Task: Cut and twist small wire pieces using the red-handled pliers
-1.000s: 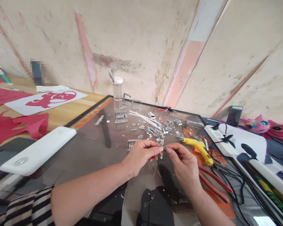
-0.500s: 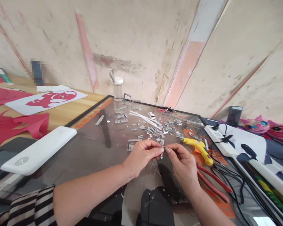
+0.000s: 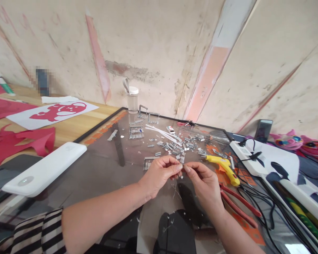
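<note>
My left hand point(image 3: 163, 174) is closed in a pinch over the middle of the dark glass tabletop point(image 3: 95, 180). Facing it, my right hand point(image 3: 203, 179) pinches too, and the fingertips of both nearly meet. Whatever sits between them is too small and covered to name. Just beyond the fingers lies a scatter of small grey pieces point(image 3: 189, 144). A grey frame-like piece point(image 3: 147, 163) rests by my left hand, partly behind it. Beside my right wrist are red-handled pliers point(image 3: 238, 204), and a yellow glue gun point(image 3: 224, 167) lies farther right.
White strips point(image 3: 163, 133) and a small white-and-red item point(image 3: 170, 129) lie farther back. A lidded clear bottle point(image 3: 133, 100) stands near the wall. At left is a white power bank point(image 3: 46, 167); at right, a power strip point(image 3: 246, 158) with black cables point(image 3: 254, 208).
Both hands hold nearly the same place, fingertips still together. My right hand has shifted very slightly left, and a small pale bit between the fingertips is now less visible.
</note>
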`<state>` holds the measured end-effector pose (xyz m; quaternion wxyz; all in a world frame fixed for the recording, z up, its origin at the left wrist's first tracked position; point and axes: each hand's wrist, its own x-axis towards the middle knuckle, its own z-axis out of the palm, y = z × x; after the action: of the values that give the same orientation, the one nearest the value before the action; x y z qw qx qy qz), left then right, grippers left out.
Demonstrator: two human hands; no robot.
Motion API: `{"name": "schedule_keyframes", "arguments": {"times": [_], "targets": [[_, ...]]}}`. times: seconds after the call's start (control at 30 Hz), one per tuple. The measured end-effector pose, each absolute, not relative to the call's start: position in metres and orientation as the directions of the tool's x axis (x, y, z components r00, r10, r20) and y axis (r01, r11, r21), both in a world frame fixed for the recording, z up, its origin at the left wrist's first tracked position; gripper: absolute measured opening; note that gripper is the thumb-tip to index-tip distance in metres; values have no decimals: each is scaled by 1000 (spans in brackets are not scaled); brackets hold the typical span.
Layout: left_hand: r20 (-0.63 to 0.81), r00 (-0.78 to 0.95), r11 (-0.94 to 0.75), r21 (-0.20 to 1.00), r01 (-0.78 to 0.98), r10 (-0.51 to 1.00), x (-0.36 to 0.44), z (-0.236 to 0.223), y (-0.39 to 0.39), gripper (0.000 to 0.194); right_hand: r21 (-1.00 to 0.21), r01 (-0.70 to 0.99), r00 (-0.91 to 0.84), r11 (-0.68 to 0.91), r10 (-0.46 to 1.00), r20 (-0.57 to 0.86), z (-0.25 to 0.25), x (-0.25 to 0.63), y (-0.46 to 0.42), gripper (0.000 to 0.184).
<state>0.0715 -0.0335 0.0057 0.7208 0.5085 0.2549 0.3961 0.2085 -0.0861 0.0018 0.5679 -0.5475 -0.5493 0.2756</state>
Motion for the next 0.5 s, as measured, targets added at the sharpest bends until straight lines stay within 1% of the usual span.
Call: {"name": "schedule_keyframes", "arguments": {"times": [0.13, 0.33, 0.5], "targets": [[33, 538, 169, 932, -322, 842, 72, 7, -33, 14, -926, 316, 249, 205, 924, 289, 3, 208, -86, 18], [21, 521, 163, 938, -305, 853, 73, 3, -33, 13, -896, 391, 238, 212, 917, 321, 4, 210, -86, 18], [27, 516, 149, 943, -297, 856, 73, 1, -31, 13, -917, 363, 246, 169, 931, 269, 4, 208, -85, 22]]}}
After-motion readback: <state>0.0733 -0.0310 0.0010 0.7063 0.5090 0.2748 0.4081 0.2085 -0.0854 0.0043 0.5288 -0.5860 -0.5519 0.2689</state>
